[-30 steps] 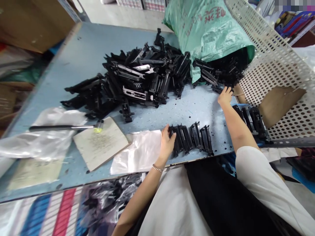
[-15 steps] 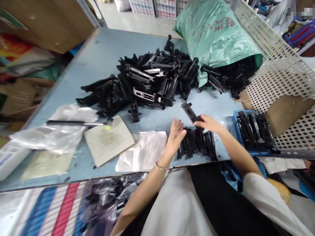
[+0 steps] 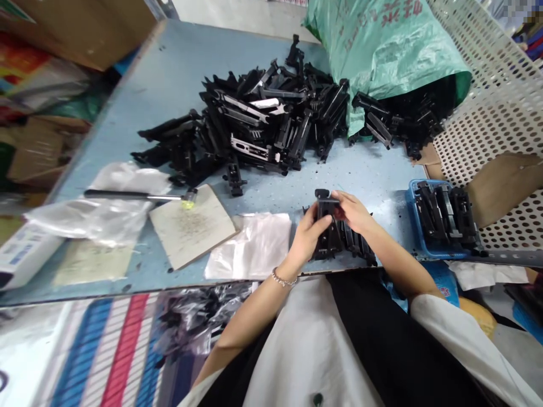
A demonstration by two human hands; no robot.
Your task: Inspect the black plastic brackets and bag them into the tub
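Observation:
Between my hands, near the front edge of the table, is a long black plastic part (image 3: 327, 229) with a knob-like piece at its top end. My left hand (image 3: 306, 237) wraps round its left side, thumb across the face. My right hand (image 3: 353, 211) is closed at the upper right of the same part, and its fingertips are partly hidden behind it. A row of similar black parts (image 3: 360, 243) lies just under and beside my hands, partly covered by them. Farther back is a large heap of black parts (image 3: 254, 124).
A green sack (image 3: 382, 56) spills more parts at the back right, against a perforated cream crate (image 3: 500, 107). A blue basket (image 3: 413, 226) holds several parts. To the left lie clear plastic bags (image 3: 250, 249), a square board (image 3: 190, 232) and a black-handled hammer (image 3: 127, 195).
My right hand has brought the black part left and down, turning it more upright. My left hand, open before, has closed on it. The camera view has shifted slightly.

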